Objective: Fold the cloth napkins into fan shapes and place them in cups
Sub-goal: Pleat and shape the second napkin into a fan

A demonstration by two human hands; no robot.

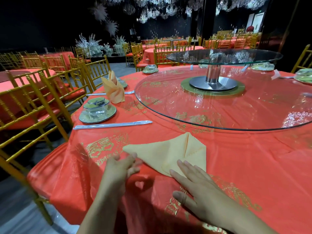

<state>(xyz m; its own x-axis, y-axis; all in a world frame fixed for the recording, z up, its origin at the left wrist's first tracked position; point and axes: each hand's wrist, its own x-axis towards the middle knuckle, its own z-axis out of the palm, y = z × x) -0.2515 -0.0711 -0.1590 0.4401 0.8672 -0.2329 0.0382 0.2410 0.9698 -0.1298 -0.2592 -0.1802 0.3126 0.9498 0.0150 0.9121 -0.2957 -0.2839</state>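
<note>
While both hands work at the near edge, a round table (pixel 236 166) under a red cloth with gold print fills most of the view. A wide glass turntable (pixel 219 107) lies on it toward 1 o'clock, and a smaller glass tier (pixel 224 55) is raised above that on a metal post. Gold chairs (pixel 33 98) with red seats line the rim from 8 to 10 o'clock.

At 6 o'clock, flat on the cloth, lies the pale orange napkin (pixel 168 152), already folded to a broad pointed shape whose tip aims at 12 o'clock, with a seam running down its middle. The right hand (pixel 199 191) lies flat at 5 o'clock, fingers straight and together, its fingertips pressing the napkin's near right corner; it grasps nothing. The left hand (pixel 123 166) sits at 7 o'clock with fingers curled against the napkin's lower left edge (motion blur hides whether they actually pinch the fabric, so I cannot tell).

Toward 10 o'clock a second folded napkin (pixel 114 92) stands upright; whether a cup holds it is unclear. Near it, at 9 o'clock, a plate (pixel 82 118) carries a clear glass cup (pixel 97 108) with a small bowl on top. Just on the near side of the plate lies a wrapped pair of chopsticks (pixel 113 124).
</note>
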